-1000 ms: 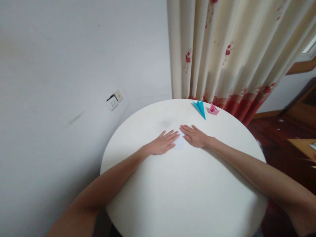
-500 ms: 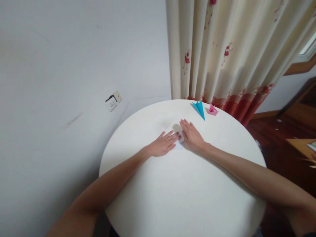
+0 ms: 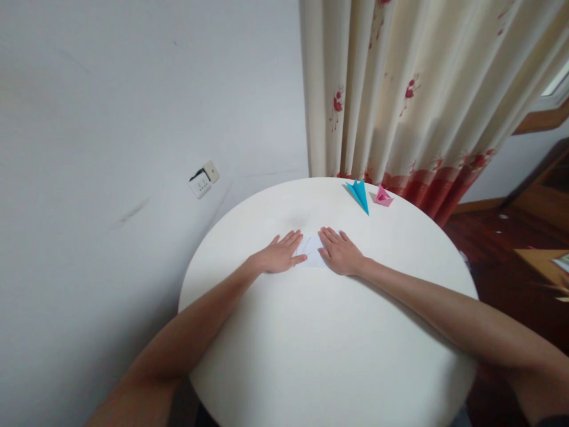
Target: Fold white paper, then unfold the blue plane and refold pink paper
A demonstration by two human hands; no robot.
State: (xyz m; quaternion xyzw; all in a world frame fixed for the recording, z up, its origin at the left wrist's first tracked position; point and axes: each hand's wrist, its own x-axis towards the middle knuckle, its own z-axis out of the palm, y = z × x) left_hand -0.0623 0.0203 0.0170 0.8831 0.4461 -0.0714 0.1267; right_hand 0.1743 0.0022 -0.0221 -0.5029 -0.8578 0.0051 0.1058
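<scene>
A small sheet of white paper [image 3: 312, 254] lies flat on the round white table [image 3: 320, 332], with faint fold lines across it. My left hand [image 3: 281, 252] rests palm down over its left end, fingers stretched out and thumb pointing across the paper. Over the right end my right hand [image 3: 340, 251] also lies flat, its fingers straight. Both palms hide the paper's ends, so its full outline cannot be made out.
A blue paper plane [image 3: 360, 196] and a pink paper boat [image 3: 383, 197] sit near the table's far edge. Behind them hangs a cream curtain [image 3: 391, 107] with red flowers. A socket [image 3: 201, 185] is on the wall at left.
My hands have moved apart, the left one to the left. The right hand has come down flat onto the paper, and more of the sheet now shows between them.
</scene>
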